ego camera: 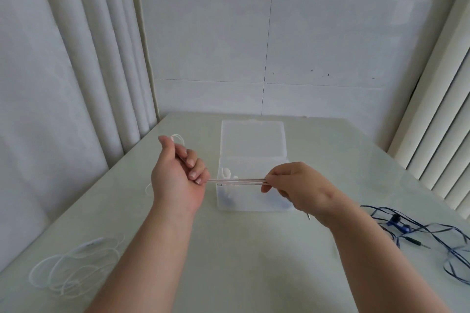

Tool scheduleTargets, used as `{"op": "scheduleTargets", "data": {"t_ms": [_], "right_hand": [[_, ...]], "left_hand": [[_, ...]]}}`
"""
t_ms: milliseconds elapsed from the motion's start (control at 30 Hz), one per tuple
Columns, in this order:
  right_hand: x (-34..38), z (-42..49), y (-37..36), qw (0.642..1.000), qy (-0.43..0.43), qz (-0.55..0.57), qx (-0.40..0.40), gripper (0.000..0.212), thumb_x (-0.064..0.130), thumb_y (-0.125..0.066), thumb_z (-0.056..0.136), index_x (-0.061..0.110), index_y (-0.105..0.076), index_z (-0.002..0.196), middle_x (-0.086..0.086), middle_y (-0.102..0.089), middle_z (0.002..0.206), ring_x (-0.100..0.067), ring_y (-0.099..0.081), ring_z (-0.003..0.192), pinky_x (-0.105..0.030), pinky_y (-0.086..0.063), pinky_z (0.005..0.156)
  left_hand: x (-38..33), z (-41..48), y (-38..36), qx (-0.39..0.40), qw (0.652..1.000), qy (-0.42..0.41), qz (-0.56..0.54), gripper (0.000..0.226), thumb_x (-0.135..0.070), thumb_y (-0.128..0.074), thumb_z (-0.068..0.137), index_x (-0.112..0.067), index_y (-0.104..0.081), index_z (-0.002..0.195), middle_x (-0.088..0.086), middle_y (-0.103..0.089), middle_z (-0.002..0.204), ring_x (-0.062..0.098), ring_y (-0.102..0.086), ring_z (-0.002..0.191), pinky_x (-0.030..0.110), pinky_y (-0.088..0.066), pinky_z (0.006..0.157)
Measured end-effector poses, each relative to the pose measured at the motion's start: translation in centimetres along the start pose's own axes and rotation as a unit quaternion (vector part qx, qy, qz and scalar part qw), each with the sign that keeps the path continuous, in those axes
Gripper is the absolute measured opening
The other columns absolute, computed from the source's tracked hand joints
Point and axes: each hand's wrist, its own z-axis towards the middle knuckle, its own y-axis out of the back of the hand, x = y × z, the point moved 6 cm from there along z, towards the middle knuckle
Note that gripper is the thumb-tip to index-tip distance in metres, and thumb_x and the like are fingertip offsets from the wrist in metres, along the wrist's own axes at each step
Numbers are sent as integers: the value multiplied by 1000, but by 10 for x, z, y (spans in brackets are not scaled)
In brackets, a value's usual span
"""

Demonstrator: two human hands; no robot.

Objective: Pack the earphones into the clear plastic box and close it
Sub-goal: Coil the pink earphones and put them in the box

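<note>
A loose white earphone coil [73, 269] lies below and left of the left hand [178, 178], whose fingers curl round a pale earphone cable [236, 181]. The cable stretches taut to the pinching right hand [295, 187]. Beneath the strands sits the clear plastic box [254, 201], lid open. Blue earphones [396, 223] sprawl right of that hand.

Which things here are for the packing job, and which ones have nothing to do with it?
For the job: left hand, right hand, stretched cable between them, clear plastic box with its lid open, white earphones, blue earphones.
Only surroundings: curtain, tiled wall.
</note>
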Motion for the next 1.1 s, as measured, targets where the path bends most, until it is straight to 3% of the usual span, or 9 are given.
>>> {"op": "scheduleTargets", "data": {"t_ms": [100,200,333,433,500,600,767,900,1100], "right_hand": [[4,-2,6,999,14,-1,-43,36,39,-58,91,17,-74,68,-1,-41,62,-18,-35,57,-26,-27,52],[5,-3,9,997,18,4,-73,35,37,-55,95,20,-73,70,7,-43,58,-9,-35,46,-21,-26,47],[6,-1,13,993,41,17,-108,31,31,-50,99,22,-72,79,7,-51,67,-2,-41,49,-20,-31,50],[6,-1,13,993,43,31,-110,26,21,-48,98,23,-71,88,7,-52,71,-1,-44,51,-16,-31,48],[6,0,13,991,39,47,-116,24,16,-48,95,22,-70,89,7,-50,65,0,-41,38,-11,-28,40],[7,0,14,989,45,44,-133,15,29,-58,92,24,-70,84,7,-53,62,-3,-37,35,-13,-28,38],[12,0,5,989,74,91,-85,10,33,-62,91,32,-71,94,3,-48,65,-5,-30,37,-16,-28,38],[14,0,-3,989,89,110,-36,15,31,-63,90,34,-73,101,13,-44,54,-8,-32,43,-22,-29,45],[11,3,-4,988,83,121,-53,14,25,-62,90,20,-66,78,12,-43,52,-12,-29,46,-25,-26,46]], "left_hand": [[4,-4,-3,30,999,21,16,40,-37,-37,92,-18,-38,58,-1,-23,50,13,-16,37,24,-10,45],[6,-4,-6,50,999,14,16,30,-26,-34,90,-18,-43,62,-1,-26,54,12,-18,38,24,-11,45],[15,-3,-13,99,991,16,88,38,-35,-38,100,-17,-45,67,-2,-35,51,9,-22,36,23,-12,42],[27,-9,-18,166,968,63,177,36,-38,-46,91,-17,-38,63,-1,-28,50,11,-18,37,23,-10,44],[34,-16,-21,202,948,91,227,36,-40,-50,84,-18,-35,61,-2,-21,51,11,-13,40,23,-8,45],[41,-22,-25,224,931,109,266,36,-42,-51,81,-19,-34,59,-2,-18,53,11,-11,43,24,-6,47],[49,-27,-27,239,915,145,291,40,-41,-49,86,-19,-36,56,-2,-17,54,11,-11,43,25,-7,48],[53,-33,-29,258,906,167,291,39,-39,-48,84,-18,-35,55,-2,-16,52,10,-10,45,25,-6,48],[55,-34,-30,254,905,187,287,36,-39,-51,81,-17,-37,56,-2,-17,52,11,-13,42,24,-8,46]]}}
